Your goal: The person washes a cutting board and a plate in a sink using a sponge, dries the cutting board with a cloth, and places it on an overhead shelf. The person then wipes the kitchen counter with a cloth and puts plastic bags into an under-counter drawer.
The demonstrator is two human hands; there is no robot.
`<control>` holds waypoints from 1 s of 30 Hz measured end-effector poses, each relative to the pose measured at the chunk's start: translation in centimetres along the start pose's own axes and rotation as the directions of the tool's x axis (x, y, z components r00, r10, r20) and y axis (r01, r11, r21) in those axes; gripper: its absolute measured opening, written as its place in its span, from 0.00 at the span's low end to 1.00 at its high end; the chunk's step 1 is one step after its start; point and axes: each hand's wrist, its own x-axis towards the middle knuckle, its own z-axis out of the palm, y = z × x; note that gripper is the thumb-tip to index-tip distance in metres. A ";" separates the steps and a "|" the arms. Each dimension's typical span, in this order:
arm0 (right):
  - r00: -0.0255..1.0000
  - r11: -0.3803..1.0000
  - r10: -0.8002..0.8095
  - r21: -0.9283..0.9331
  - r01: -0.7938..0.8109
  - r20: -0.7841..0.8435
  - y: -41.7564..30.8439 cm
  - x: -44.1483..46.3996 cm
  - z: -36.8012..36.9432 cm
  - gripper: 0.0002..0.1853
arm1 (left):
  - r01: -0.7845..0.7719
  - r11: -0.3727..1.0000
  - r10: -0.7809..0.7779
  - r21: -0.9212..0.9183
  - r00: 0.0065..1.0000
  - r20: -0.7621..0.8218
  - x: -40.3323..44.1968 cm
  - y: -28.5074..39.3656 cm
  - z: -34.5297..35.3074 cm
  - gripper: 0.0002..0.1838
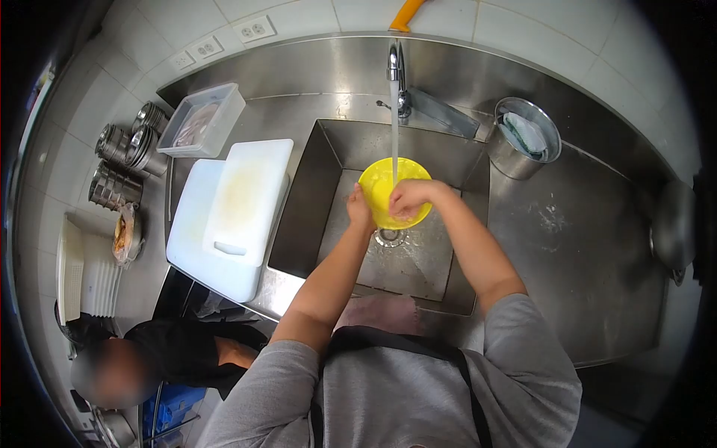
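Over the sink [299,201] I hold a yellow bowl [381,175] under the running faucet [395,67]. My left hand [360,209] grips the bowl's left rim, thumb up along the edge. Inside the bowl is my right hand [409,200], its fingers curled down towards the bottom; whatever they hold, if anything, is hidden. The water stream falls into the bowl just beside my right hand. Below the bowl, the sink drain [389,237] partly shows.
White cutting boards [250,194] lie left of the sink, near a clear plastic tub [202,119] and stacked metal containers [116,187]. A metal pot [515,160] holding a cloth or sponge stands at right. A co-worker in black [179,347] is at lower left.
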 end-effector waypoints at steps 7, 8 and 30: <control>0.915 0.846 -0.023 0.480 0.233 -0.403 1.7 1.5 -1.4 0.08 | -0.267 0.584 0.172 0.767 0.964 0.204 0.4 0.9 -0.6 0.09; 0.916 0.846 -0.026 0.480 0.234 -0.401 1.4 1.8 -1.4 0.08 | -0.380 0.210 0.157 0.901 0.923 0.352 -0.5 1.9 0.0 0.11; 0.925 0.945 -0.234 -0.292 0.145 -0.299 0.2 3.1 2.1 0.09 | -0.060 0.701 0.160 0.710 0.984 -0.075 3.1 1.1 -1.9 0.20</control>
